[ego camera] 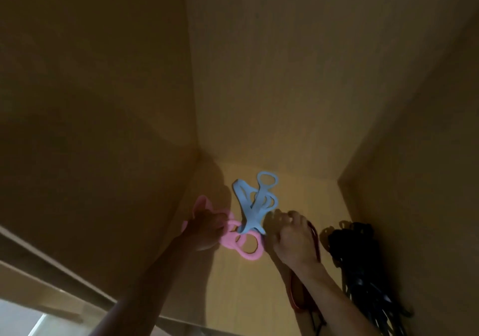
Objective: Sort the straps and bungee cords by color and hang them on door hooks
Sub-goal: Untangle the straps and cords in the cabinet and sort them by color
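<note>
I look down into a dim wooden compartment. A light blue looped strap (pixel 255 206) lies on its floor, overlapping a pink looped strap (pixel 64 247) (pixel 248 249) in front of it. My left hand (pixel 207 229) grips the pink strap, whose far loop shows past my knuckles. My right hand (pixel 290 237) rests fingers-down beside the blue strap, over a red strap (pixel 298 296) that runs back under my wrist; its fingertips touch the floor. A bundle of black bungee cords (pixel 363 265) lies along the right wall.
Tall wooden walls (pixel 103 102) close in the compartment at left, back and right. The yellow-lit floor (pixel 298 190) shows behind the straps. A wooden frame edge (pixel 51 265) crosses the lower left, with a bright patch below it.
</note>
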{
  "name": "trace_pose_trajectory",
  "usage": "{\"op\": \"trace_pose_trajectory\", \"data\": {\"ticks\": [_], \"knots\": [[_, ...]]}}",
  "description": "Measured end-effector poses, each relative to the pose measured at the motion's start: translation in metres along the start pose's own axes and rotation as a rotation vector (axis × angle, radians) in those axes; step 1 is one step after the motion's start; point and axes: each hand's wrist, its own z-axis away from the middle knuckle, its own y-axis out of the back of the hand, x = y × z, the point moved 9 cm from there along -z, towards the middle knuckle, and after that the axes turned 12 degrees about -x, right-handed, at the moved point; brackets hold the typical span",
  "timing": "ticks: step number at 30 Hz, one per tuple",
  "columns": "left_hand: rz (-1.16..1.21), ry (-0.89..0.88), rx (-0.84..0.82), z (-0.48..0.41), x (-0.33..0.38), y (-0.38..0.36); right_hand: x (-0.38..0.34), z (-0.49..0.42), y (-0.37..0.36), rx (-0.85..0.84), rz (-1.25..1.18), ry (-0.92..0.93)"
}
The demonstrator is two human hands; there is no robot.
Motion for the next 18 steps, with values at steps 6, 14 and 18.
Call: {"op": "trace_pose_trajectory", "data": {"ticks": [6, 14, 18], "knots": [[-0.194, -0.146, 0.062, 0.011, 0.024, 0.003, -0.041, -0.03, -0.038, -0.358, -0.083, 0.087], [-0.074, -0.143, -0.12, 0.006, 0.006, -0.013, -0.024, -0.044, -0.004, -0.164, -0.374, 0.055], [-0.185, -0.054, -0.072, 0.001, 0.014, -0.005, -0.009, -0.049, -0.006, -0.184, -0.469, 0.0]]}}
